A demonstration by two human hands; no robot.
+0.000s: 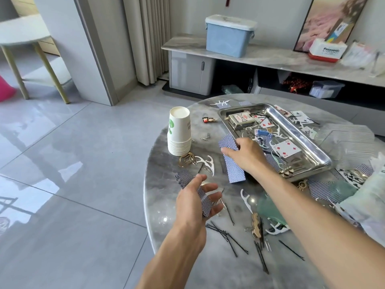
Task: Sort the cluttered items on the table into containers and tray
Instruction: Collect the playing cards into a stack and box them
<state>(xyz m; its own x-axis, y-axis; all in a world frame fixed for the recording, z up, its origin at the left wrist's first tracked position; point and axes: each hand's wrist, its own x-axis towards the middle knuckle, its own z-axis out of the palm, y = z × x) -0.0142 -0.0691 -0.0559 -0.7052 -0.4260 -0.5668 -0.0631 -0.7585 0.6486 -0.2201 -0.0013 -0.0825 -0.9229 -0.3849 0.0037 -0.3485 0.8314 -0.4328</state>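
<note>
Black hairpins (231,238) are scattered at the round grey marble table's (166,226) six o'clock edge. Blue-backed playing cards (203,200) are gripped in the left hand (198,202). At twelve o'clock, beside the steel tray (308,142), another blue-backed card stack (234,170) is touched by the right hand's (248,155) curled fingers.

I am working in a home living room. The floor is large glossy grey tile (73,142). Pleated beige curtains (154,38) hang at the far wall. A long low sideboard with a pale marble top (270,57) carries a lidded light-blue plastic storage box (228,38), with a large framed pink-toned picture (331,19) propped upright behind a white-and-red cardboard box (327,51). I stand at a round grey marble-patterned table (164,184) covered in small household clutter.
</note>
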